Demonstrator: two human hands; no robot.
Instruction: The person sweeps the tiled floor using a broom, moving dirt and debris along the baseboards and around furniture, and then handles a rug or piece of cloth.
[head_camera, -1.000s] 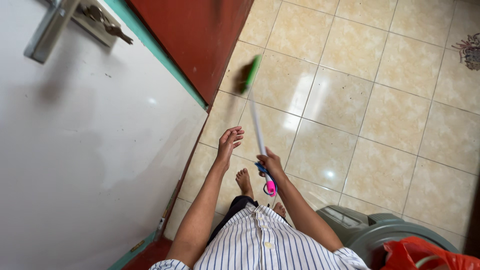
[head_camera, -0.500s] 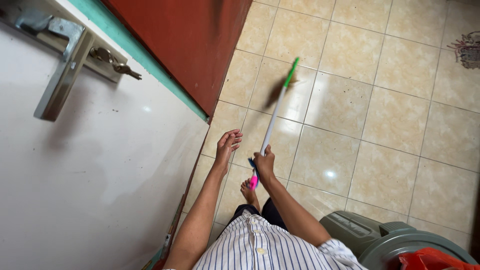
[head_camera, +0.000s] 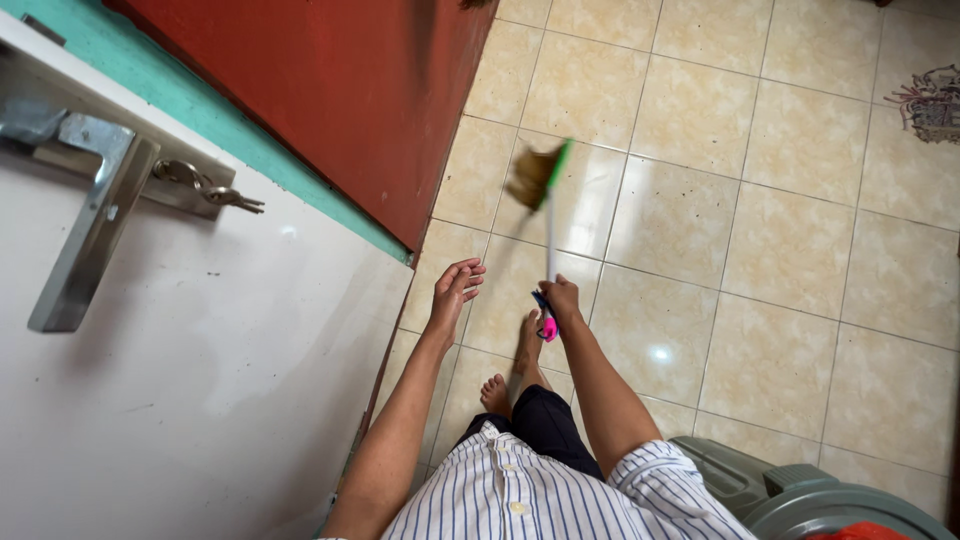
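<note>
Sweeping stroke in progress, judged from the blur on the broom head. Right hand (head_camera: 562, 298) is wrapped tight around the top of a long white broom handle with green lower section and pink end cap (head_camera: 549, 232), fingers clamped on it just above the cap; a dark blue loop hangs by the grip. Brown bristle head (head_camera: 527, 174) sits at the far end, low over the glossy beige floor tiles (head_camera: 700, 220), near the red-brown wall panel (head_camera: 350, 90) at far left. Left hand (head_camera: 455, 290) is empty, fingers loosely apart and slightly curled, hovering just beside the edge of the white door (head_camera: 200, 380), not touching the broom. Metal lever door handle (head_camera: 85, 235) with keys (head_camera: 215, 192) hanging from the lock sits at left. Bare feet (head_camera: 510, 370) stand on the tiles below the hands. Grey-green plastic bin (head_camera: 790, 500) is at near right.

Next move likely calls for drawing the bristles back across the tile by the wall, one-handed grip kept firm, feet kept out of the path.
</note>
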